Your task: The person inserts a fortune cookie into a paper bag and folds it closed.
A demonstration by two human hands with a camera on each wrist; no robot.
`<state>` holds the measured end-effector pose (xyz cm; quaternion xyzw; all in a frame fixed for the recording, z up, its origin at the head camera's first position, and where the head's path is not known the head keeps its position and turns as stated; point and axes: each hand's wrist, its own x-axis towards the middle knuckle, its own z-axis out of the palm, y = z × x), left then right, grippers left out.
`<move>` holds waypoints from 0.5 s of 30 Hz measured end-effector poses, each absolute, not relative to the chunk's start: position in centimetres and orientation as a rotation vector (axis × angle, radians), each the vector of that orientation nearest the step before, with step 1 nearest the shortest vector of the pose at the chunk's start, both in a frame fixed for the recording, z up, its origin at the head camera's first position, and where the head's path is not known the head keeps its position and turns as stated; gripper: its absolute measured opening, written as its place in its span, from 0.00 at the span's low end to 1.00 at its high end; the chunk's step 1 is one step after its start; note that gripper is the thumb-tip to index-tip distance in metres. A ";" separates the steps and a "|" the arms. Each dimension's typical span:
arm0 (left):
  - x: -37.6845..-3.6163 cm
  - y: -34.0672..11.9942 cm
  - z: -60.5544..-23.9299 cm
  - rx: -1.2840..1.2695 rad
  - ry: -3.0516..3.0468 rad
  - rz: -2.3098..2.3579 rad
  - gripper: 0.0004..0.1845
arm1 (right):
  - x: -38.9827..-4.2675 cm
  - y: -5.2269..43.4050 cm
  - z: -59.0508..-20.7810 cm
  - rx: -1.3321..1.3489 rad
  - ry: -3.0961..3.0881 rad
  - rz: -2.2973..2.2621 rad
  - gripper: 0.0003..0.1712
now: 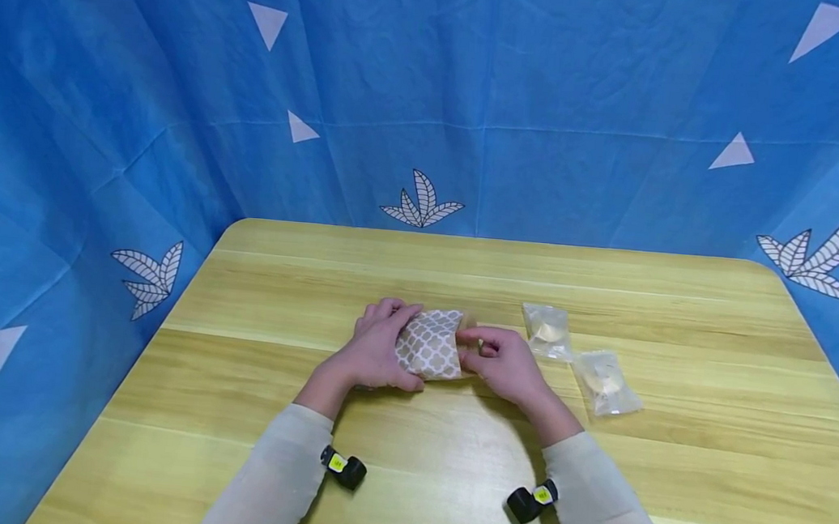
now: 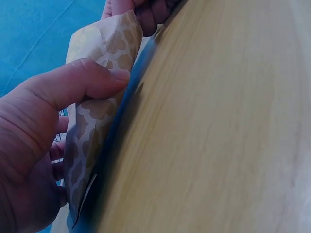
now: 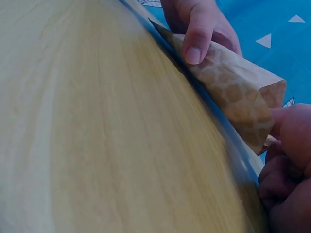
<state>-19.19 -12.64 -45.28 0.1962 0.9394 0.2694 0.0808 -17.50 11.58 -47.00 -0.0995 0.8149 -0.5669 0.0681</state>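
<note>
Blue cloth printed with white leaves and triangles hangs all around me, and in front of me is a pale wooden bench (image 1: 679,313). Near its middle my left hand (image 1: 372,352) grips the left end of a small patterned paper bag (image 1: 430,344), thumb along the near side and fingers curled over the far side, so the bag lies on the wood with its mouth turned to the right. My right hand (image 1: 503,364) is at that mouth, fingers bent and pinching its edge; from the wrist view the opening looks spread into a tube, though I cannot tell whether anything is inside it yet. Just beyond my right hand lie two clear packets, the nearer packet (image 1: 548,331) close to the bag's mouth and the farther packet (image 1: 607,382) a little more to the right, each with a pale round piece sealed in it. Neither packet is being touched.

As I judge it, the bag is held and opened, which is the early part of the job. Both packets are still outside, so the filling is yet to do.
</note>
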 end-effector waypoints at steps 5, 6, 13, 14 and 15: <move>-19.0 -12.4 -45.1 0.601 2.792 0.827 0.64 | -17.5 11.6 -47.2 -0.383 2.450 -1.720 0.22; -19.0 -12.4 -45.1 0.602 2.792 0.826 0.64 | -17.5 11.6 -47.2 -0.403 2.443 -1.724 0.23; -19.0 -12.4 -45.2 0.612 2.777 0.819 0.63 | -17.5 11.9 -47.2 -0.471 2.379 -1.731 0.34; -19.0 -12.4 -45.2 0.611 2.777 0.819 0.63 | -17.5 11.9 -47.2 -0.482 2.377 -1.730 0.35; -19.0 -12.4 -45.2 0.610 2.778 0.819 0.63 | -17.5 11.9 -47.1 -0.491 2.371 -1.732 0.36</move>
